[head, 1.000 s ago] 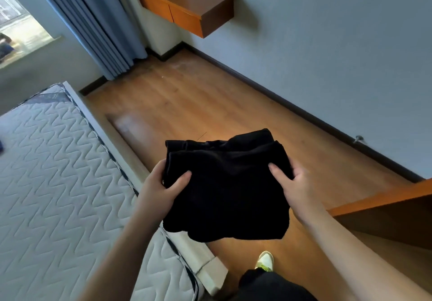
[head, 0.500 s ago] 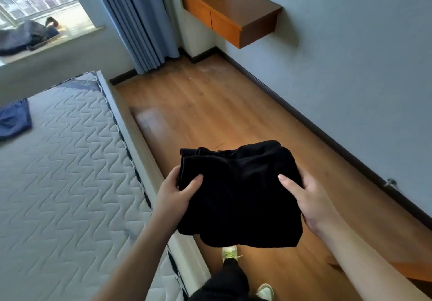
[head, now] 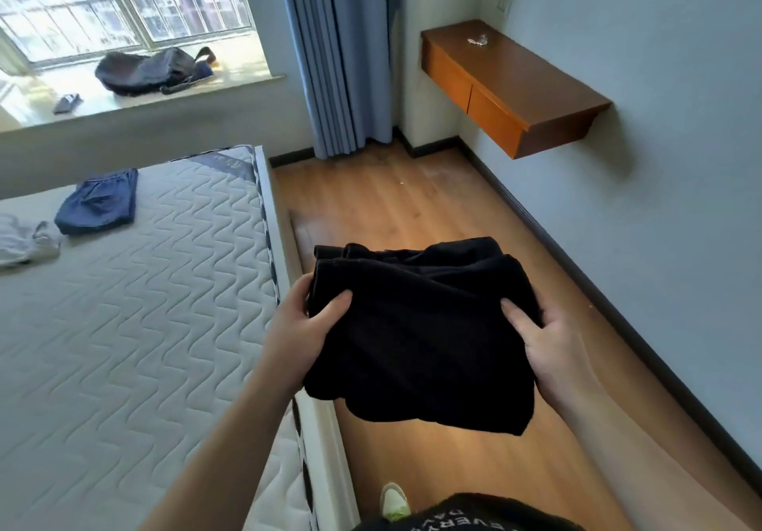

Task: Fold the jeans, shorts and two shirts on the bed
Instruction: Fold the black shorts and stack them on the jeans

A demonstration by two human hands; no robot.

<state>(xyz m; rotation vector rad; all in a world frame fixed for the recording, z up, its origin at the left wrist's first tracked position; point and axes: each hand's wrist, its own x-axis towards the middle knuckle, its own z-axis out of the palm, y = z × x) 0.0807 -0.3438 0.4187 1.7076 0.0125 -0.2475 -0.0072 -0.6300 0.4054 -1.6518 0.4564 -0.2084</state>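
A folded black garment (head: 420, 336) hangs in the air over the wooden floor, just right of the bed's edge. My left hand (head: 303, 330) grips its left side with the thumb on top. Its right side is gripped by my right hand (head: 544, 339), thumb on top and fingers underneath. On the bare quilted mattress (head: 136, 324), far left, lies a folded dark blue garment (head: 99, 202). A light grey garment (head: 24, 240) lies crumpled beside it at the frame's left edge.
A wooden wall shelf (head: 511, 85) with drawers juts from the right wall. Blue curtains (head: 338, 52) hang at the corner. A dark bag (head: 152, 70) sits on the window sill. The wooden floor (head: 412, 204) runs between bed and wall. My shoe (head: 393, 499) shows below.
The view has swung left and up: the window, sill and the garments on the mattress have come into sight. Both hands keep the same hold on the black garment.
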